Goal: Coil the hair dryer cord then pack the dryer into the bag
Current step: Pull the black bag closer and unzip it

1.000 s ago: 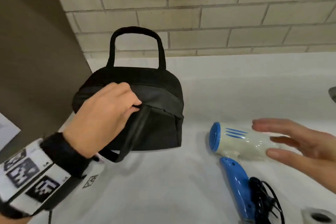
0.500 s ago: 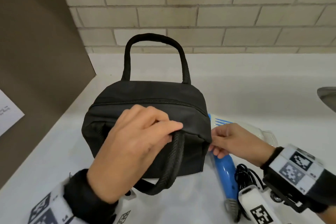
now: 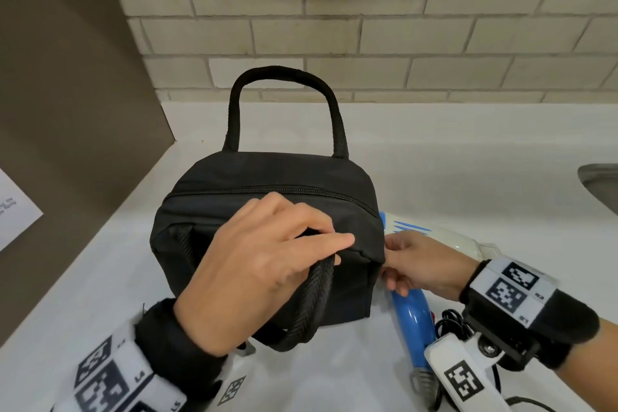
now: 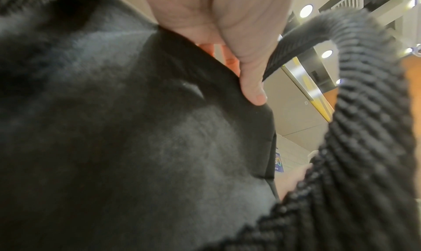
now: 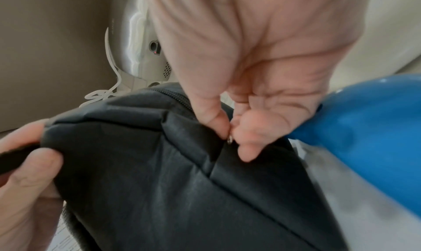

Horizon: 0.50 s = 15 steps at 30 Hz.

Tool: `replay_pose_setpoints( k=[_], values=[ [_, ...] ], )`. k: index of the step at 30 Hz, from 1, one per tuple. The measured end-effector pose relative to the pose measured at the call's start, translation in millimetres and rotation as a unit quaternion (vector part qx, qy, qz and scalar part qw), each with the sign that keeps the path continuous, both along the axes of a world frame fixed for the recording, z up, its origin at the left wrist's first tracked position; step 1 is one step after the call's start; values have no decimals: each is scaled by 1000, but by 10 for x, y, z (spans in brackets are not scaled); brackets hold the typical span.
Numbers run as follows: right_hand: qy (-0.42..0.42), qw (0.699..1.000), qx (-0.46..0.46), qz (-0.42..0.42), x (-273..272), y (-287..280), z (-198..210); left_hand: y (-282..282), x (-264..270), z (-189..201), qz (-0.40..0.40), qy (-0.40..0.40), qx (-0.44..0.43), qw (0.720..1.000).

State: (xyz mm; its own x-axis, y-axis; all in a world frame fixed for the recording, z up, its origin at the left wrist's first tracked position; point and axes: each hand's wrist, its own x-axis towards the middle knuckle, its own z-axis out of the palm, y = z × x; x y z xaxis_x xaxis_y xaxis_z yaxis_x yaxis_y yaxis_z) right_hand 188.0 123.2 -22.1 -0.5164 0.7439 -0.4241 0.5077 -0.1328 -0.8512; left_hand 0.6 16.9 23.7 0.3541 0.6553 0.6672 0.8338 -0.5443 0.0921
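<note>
Holding the black bag [image 3: 267, 211] steady on the white counter [image 3: 434, 150], I have my left hand [image 3: 257, 274] curled around the near handle [image 3: 311, 308] and the fabric at the bag's front top edge, clamped on both. My right hand [image 3: 424, 267] is at the bag's right end, where thumb and fingertips [image 5: 248, 137] come together on a small metal zipper pull [image 5: 229, 140]; the right wrist view shows that pinch closing on it. The zipper [image 3: 267, 191] runs across the top of the bag and looks closed along its whole visible length. The far handle [image 3: 284, 104] stands upright toward the brick wall [image 3: 334, 10].

The hair dryer [image 3: 414, 311] lies on the counter just to the right of the bag, partly behind my right hand, its blue handle pointing toward me and its white body toward the wall. Its black cord [image 3: 449, 321] sits bunched beside the handle, under my right wrist; I cannot tell how neatly it is coiled.

As I judge it, the coiling looks finished and the step in hand is opening the bag. The next move calls for drawing the pull along the zipper toward the left while my left grip resists, so the soft fabric stays taut and the bag does not slide. Only then can the dryer go inside.
</note>
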Motion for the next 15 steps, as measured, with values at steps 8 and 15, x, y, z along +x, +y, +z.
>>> replay_pose_setpoints(
  k=[8, 15],
  values=[
    [-35, 991, 129, -27, 145, -30, 387, 24, -53, 33, 7, -41, -30, 999],
    [76, 977, 200, -10, -74, -119, 924, 77, 61, 1, -33, -30, -34, 998]
  ],
)
